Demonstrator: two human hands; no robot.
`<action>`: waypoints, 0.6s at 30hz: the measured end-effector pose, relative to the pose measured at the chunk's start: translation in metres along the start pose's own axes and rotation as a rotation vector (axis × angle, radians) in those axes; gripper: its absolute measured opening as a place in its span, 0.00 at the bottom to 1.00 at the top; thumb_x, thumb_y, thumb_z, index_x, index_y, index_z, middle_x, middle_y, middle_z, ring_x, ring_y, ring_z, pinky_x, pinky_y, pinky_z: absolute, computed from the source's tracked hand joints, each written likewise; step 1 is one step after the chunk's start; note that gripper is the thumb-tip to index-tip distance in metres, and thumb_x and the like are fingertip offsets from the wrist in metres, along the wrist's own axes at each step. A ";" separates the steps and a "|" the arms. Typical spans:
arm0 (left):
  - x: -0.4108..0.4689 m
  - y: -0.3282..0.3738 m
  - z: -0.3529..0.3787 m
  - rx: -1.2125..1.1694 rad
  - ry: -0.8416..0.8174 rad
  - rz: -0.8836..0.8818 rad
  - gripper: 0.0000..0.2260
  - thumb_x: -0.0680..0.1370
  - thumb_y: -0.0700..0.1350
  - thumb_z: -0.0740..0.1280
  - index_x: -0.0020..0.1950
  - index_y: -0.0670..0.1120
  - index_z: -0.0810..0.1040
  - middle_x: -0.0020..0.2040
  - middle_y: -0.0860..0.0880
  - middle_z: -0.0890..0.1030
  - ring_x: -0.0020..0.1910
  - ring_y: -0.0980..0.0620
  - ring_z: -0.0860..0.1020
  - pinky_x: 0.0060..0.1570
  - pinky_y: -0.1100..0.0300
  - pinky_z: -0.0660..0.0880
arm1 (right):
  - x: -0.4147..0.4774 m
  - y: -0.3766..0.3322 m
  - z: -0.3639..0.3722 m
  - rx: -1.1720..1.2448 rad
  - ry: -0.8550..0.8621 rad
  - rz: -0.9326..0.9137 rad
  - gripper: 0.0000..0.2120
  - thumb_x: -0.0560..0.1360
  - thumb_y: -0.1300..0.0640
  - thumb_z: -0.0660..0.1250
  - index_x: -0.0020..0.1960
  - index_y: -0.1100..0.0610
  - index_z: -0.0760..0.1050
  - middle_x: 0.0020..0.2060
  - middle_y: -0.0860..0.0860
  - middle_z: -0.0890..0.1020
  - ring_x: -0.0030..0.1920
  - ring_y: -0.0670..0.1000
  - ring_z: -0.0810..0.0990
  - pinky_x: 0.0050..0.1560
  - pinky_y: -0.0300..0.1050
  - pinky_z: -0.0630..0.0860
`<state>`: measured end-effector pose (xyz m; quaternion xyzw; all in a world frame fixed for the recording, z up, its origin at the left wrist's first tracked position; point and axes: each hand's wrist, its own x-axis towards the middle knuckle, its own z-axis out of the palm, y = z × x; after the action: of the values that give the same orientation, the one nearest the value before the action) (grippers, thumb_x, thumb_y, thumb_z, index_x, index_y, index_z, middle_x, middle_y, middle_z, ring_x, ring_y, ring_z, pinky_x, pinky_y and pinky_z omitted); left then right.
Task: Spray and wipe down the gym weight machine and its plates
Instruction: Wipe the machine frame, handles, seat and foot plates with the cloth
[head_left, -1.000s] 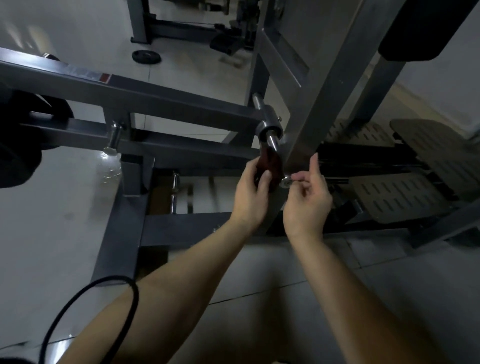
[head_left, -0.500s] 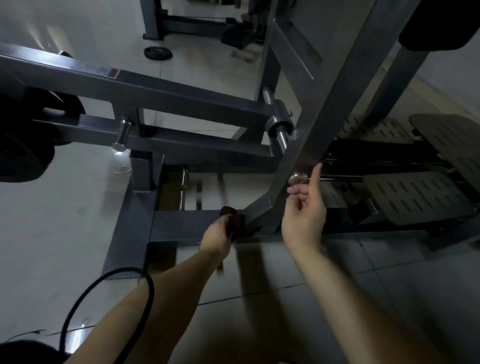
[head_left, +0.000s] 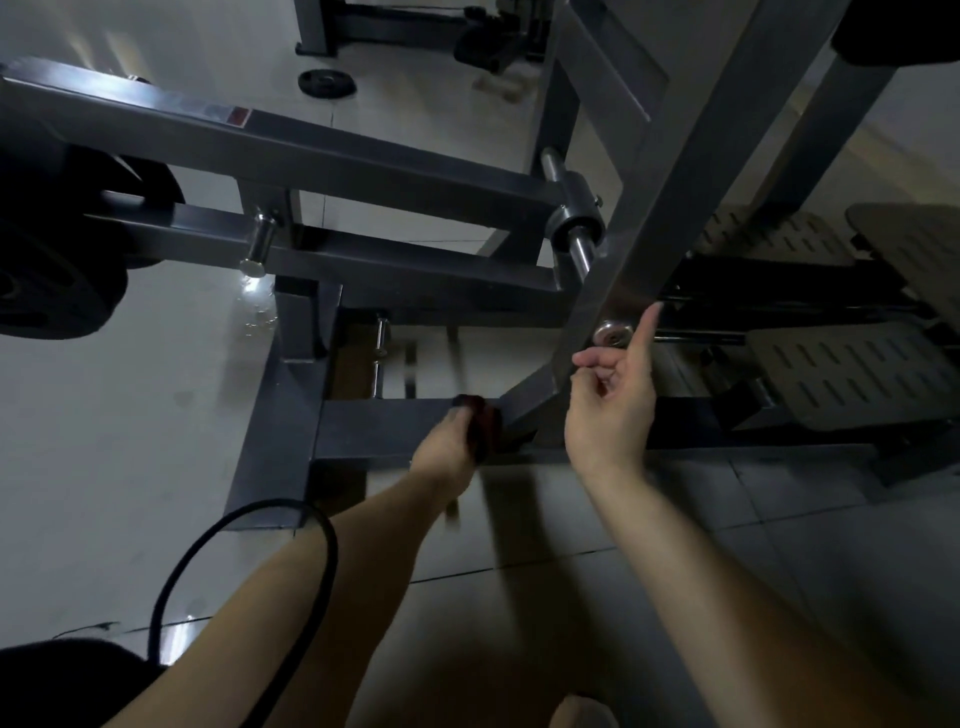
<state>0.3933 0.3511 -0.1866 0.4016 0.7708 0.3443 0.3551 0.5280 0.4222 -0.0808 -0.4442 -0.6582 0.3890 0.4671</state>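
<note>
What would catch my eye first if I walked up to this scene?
Probably the two bare arms reaching in from below: the left hand presses a dark red cloth against the grey machine frame low at centre. Just right, the right hand is beside a shiny round bolt.

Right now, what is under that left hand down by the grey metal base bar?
The left hand presses a dark red cloth against the grey metal base bar where the slanted post joins it. The bar's surface beneath cloth and fingers is covered.
</note>
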 end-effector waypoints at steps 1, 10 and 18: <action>-0.006 -0.004 -0.003 0.027 -0.014 0.025 0.14 0.86 0.42 0.59 0.71 0.41 0.72 0.63 0.38 0.77 0.52 0.47 0.78 0.52 0.60 0.74 | 0.000 0.000 0.000 0.004 0.005 -0.001 0.43 0.79 0.69 0.64 0.83 0.48 0.45 0.46 0.48 0.80 0.47 0.46 0.80 0.66 0.50 0.77; -0.007 0.027 -0.056 0.045 0.004 0.074 0.05 0.83 0.44 0.65 0.58 0.50 0.72 0.53 0.46 0.81 0.52 0.47 0.82 0.55 0.44 0.80 | -0.045 -0.013 0.029 0.026 0.047 0.267 0.21 0.79 0.66 0.67 0.69 0.52 0.70 0.57 0.48 0.77 0.54 0.43 0.79 0.54 0.37 0.76; -0.046 0.097 -0.147 0.248 0.045 0.240 0.04 0.80 0.45 0.67 0.53 0.46 0.78 0.47 0.45 0.83 0.45 0.45 0.83 0.45 0.51 0.79 | -0.030 -0.077 0.055 0.559 -0.386 0.828 0.20 0.81 0.40 0.64 0.64 0.53 0.75 0.59 0.59 0.81 0.59 0.60 0.81 0.50 0.58 0.82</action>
<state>0.3283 0.3181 -0.0200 0.5237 0.7615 0.2954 0.2420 0.4629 0.3653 -0.0318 -0.4458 -0.3732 0.7756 0.2458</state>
